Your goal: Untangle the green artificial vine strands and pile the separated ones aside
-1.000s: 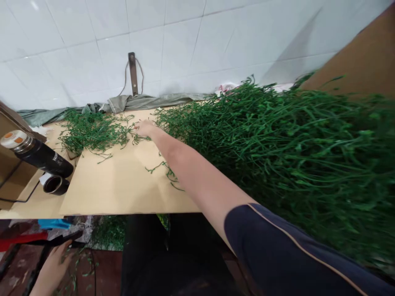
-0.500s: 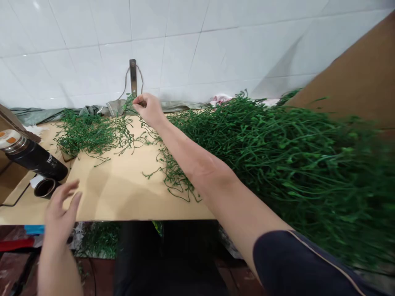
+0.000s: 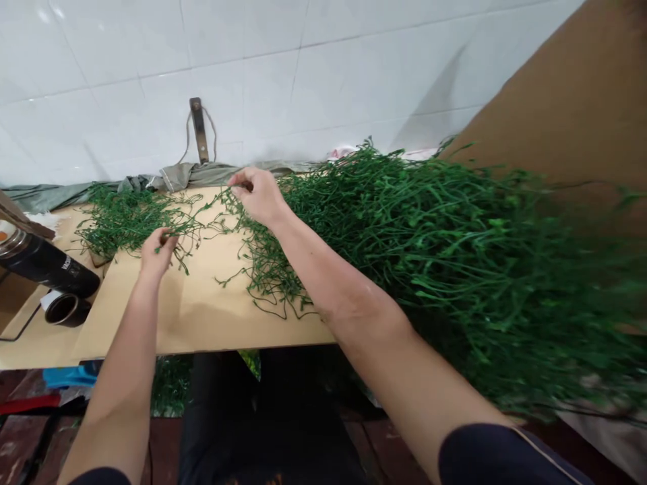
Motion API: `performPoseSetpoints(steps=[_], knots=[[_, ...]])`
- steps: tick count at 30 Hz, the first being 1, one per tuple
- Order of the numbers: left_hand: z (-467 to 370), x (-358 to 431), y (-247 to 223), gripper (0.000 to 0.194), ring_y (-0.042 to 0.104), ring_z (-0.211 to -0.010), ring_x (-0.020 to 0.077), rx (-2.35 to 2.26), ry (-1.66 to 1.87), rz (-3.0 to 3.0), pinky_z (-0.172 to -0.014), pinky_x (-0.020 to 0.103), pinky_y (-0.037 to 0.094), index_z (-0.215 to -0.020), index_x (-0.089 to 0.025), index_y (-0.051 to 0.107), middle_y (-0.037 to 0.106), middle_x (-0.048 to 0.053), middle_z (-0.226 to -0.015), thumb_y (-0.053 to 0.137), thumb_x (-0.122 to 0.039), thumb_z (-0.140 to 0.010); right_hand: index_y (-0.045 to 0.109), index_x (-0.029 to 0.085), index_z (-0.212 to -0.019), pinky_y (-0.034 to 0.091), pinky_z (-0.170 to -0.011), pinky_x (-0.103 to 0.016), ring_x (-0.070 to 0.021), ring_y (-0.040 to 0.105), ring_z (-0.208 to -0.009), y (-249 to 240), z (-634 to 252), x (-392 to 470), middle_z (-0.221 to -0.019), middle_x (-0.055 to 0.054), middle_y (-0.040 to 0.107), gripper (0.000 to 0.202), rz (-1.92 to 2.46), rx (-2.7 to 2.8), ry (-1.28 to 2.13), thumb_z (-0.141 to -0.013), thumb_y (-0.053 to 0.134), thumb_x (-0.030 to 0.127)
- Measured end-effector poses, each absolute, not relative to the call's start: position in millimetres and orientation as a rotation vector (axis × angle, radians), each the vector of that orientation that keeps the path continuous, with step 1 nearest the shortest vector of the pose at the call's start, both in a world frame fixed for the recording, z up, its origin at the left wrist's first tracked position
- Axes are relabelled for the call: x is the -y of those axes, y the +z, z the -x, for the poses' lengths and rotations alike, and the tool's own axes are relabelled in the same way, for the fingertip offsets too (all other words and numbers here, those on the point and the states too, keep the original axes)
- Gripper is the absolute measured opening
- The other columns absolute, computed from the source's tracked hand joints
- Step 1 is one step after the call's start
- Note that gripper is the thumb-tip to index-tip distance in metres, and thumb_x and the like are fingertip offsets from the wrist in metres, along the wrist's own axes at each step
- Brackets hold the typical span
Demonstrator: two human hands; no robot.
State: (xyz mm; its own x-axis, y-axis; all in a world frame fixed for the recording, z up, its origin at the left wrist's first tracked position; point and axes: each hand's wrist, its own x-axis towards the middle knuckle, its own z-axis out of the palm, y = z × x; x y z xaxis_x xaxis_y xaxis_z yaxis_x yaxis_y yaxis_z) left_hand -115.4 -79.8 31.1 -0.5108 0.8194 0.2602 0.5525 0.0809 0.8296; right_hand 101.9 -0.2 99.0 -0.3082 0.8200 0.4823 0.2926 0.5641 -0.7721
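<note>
My left hand (image 3: 158,252) is closed in a pinch on thin green stems (image 3: 198,217) beside the smaller pile of green stems (image 3: 124,219). My right hand (image 3: 259,195) pinches the end of a green stem above the board, left of the large heap of green stems (image 3: 429,222). A strand stretches between the two hands; whether both grip the very same stem I cannot tell. Small knobs or buds sit along and at the tips of the stems. Loose ones lie on the tan cardboard (image 3: 212,316) under my hands.
A black vacuum flask (image 3: 50,263) and a dark cup (image 3: 68,310) stand at the left. A tall cardboard sheet (image 3: 566,114) leans at the right. Behind the board are a grey-green cloth (image 3: 192,176) and a tiled wall (image 3: 323,87) with a metal bracket (image 3: 199,131).
My left hand has risen from near the cup, inward over the board, and closed on stems. My right hand has come down slightly, its pinch still closed. The view has shifted a little right.
</note>
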Motion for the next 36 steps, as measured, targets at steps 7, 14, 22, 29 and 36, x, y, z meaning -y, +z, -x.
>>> performPoseSetpoints(steps=[7,14,22,29,36], knots=[[131.0,87.4,72.9,0.034,0.056,-0.098,0.0265,-2.635,0.862,-1.997,-0.086,0.037,0.042,-0.108,-0.021,0.063,0.063,0.01,-0.096,0.045,-0.027,-0.08,0.064,0.01,-0.081,0.04,-0.077,-0.028,-0.0121,0.049,-0.072,96.3,-119.7,22.6,-0.078,-0.003,0.059,0.014,1.083,1.943,0.632,-0.079,0.05,0.008],[128.4,79.2,81.7,0.031,0.051,-0.105,0.0296,-2.647,0.928,-2.025,-0.096,0.041,0.039,-0.103,-0.019,0.062,0.057,0.012,-0.102,0.051,-0.033,-0.078,0.055,0.013,-0.066,0.029,-0.046,-0.019,-0.0056,0.029,-0.044,101.7,-133.6,55.6,-0.046,0.007,0.031,0.025,1.043,1.895,1.414,-0.089,0.044,0.013],[112.0,87.8,57.7,0.078,0.041,-0.124,0.036,-2.41,0.679,-1.954,-0.106,0.044,0.033,-0.128,-0.012,0.047,0.042,0.02,-0.128,0.071,-0.036,-0.058,0.053,0.013,-0.063,0.033,-0.038,-0.015,-0.0029,0.039,-0.041,71.9,-126.8,60.2,-0.054,0.005,0.046,0.027,0.942,1.292,1.849,-0.089,0.052,0.022],[111.1,128.3,68.4,0.06,0.05,-0.114,0.0281,-2.189,0.681,-2.055,-0.102,0.039,0.039,-0.121,-0.012,0.055,0.054,0.013,-0.118,0.061,-0.039,-0.068,0.049,0.015,-0.059,0.033,-0.039,-0.017,-0.0039,0.036,-0.043,66.6,-120.6,62.2,-0.052,0.006,0.044,0.027,0.917,1.363,1.779,-0.083,0.06,0.022],[105.3,128.9,72.5,0.029,0.052,-0.07,0.0161,-2.465,1.279,-1.605,-0.075,0.032,0.046,-0.091,-0.015,0.064,0.052,0.002,-0.071,0.064,-0.033,-0.069,0.051,0.014,-0.059,0.029,-0.037,-0.017,-0.0036,0.036,-0.04,64.0,-109.0,66.0,-0.05,0.006,0.043,0.031,1.017,1.402,1.803,-0.087,0.054,0.026]])
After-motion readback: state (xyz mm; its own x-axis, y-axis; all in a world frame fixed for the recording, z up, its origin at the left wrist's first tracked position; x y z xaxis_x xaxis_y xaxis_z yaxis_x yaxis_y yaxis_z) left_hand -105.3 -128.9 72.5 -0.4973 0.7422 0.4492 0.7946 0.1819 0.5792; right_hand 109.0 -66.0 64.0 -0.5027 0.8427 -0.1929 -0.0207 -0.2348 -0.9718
